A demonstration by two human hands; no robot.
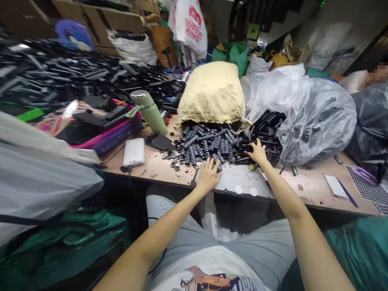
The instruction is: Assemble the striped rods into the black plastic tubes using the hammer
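A heap of black ribbed springs spills from a tan paper sack onto the wooden table. My left hand lies flat, fingers spread, at the near edge of the heap on a white sheet. It holds nothing and wears a ring. My right hand reaches into the black plastic pieces beside the springs, its fingers curled on one small black part. Small black washers lie scattered left of the heap.
A green bottle and a white power bank lie at left, near a pink case. A clear plastic bag bulges at right. A white card with a pen lies at far right. A person's head shows at the right edge.
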